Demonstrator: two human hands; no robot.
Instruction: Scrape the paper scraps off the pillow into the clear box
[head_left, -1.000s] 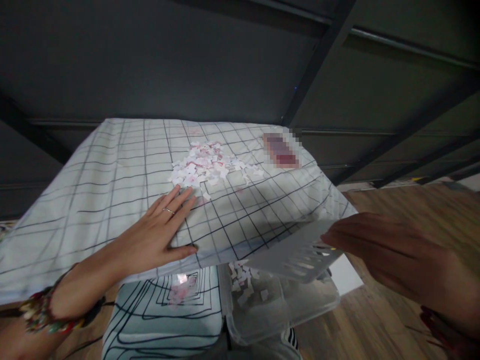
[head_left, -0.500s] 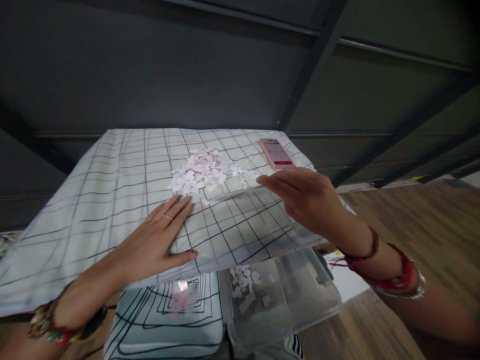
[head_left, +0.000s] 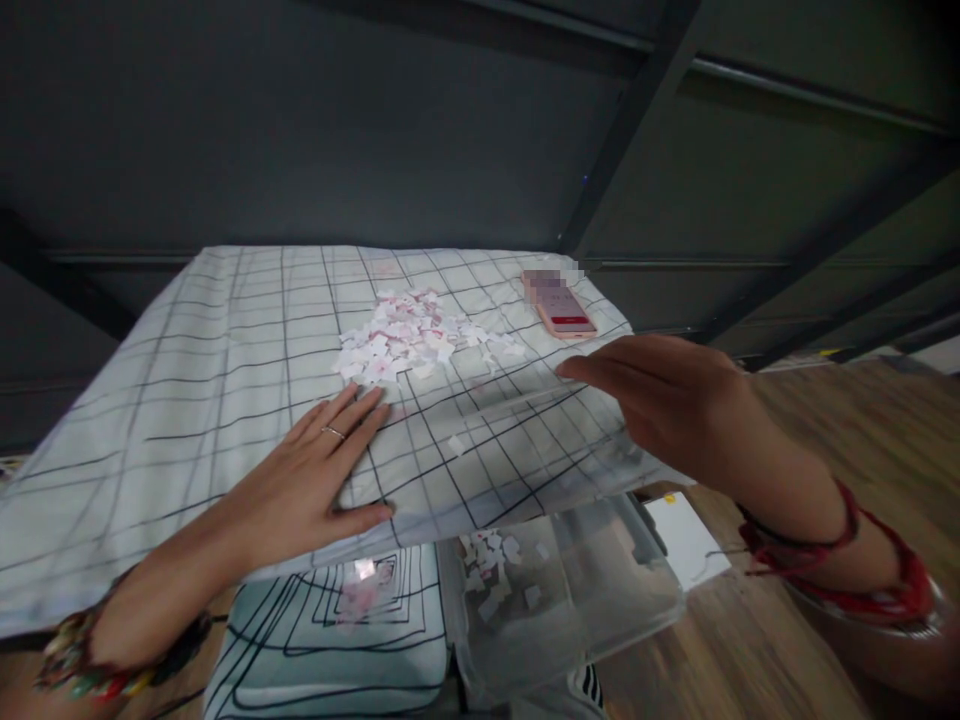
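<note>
Phone (head_left: 564,312) on cloth-covered worktop (head_left: 255,330), writing unreadable; right hand (head_left: 667,400) nearer, fingers bunched, grip can't be told. Left hand (head_left: 319,465) flat, fingers released, tips beside paper scraps (head_left: 409,335) mid-worktop. Worktop edge partly hides clear box (head_left: 619,590) below.

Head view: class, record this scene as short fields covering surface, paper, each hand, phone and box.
Surface: checked cloth
Paper: a pile of scraps; one loose scrap nearer the cloth's front edge
Left hand: palm down on the cloth, fingers spread a little, tips by the pile
Right hand: at the cloth's right side, fingers together; grip unclear
Phone: right of the pile, screen up, partly pixelated
Box: clear, below the front edge, scraps inside
</note>
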